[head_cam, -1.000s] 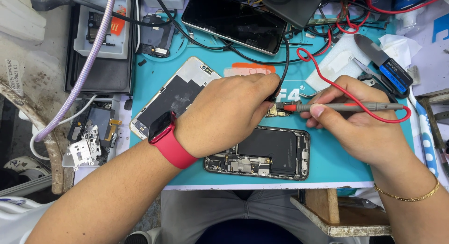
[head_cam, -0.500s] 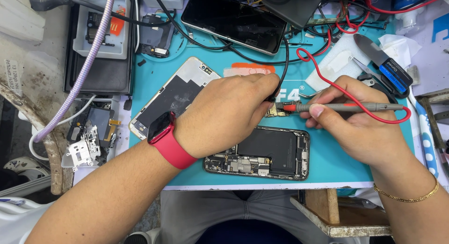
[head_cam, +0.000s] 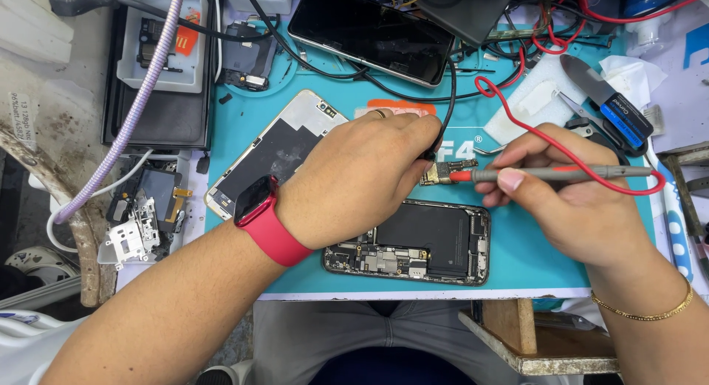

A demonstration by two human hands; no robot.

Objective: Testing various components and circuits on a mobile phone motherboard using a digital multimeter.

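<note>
My left hand (head_cam: 362, 174), with a red watch on its wrist, pinches a black probe (head_cam: 430, 153) whose black lead runs up the mat. The tip meets a small circuit board (head_cam: 447, 171) lying on the teal mat (head_cam: 517, 245). My right hand (head_cam: 572, 197) grips a grey probe with a red tip (head_cam: 550, 174) and a red lead, its point touching the same board from the right. Just below the hands lies an opened phone body (head_cam: 421, 245) with its battery and boards showing.
A detached phone screen (head_cam: 269, 152) lies face down left of my left hand. A dark phone (head_cam: 369, 34) rests at the back among cables. Trays of parts (head_cam: 159, 53) stand at the left, tweezers and a blue-handled tool (head_cam: 613, 108) at the right.
</note>
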